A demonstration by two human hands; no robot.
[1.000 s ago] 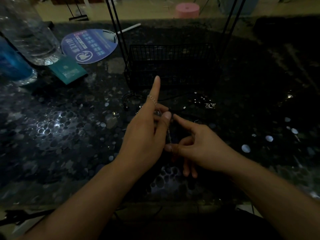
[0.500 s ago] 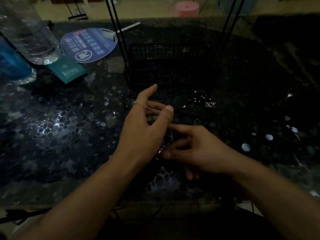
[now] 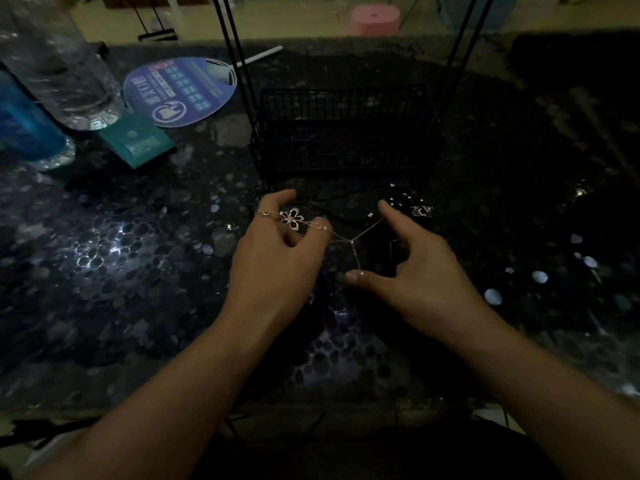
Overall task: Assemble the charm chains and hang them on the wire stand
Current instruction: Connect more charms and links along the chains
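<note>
I see the charm chain [image 3: 341, 239] draped over my left hand [image 3: 277, 258]'s curled fingers, its flower charm [image 3: 292, 218] between forefinger and thumb, a strand running to my right hand [image 3: 412, 268]'s spread fingers, just before the wire stand [image 3: 346, 133], loose charms [image 3: 420, 210] beside it.

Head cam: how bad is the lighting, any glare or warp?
Head view: very dim, right side of the table nearly black; glare patch on the tabletop left of the left hand; flower charm catches light; wire stand uprights splay from wide-angle warp; bottle soft.
</note>
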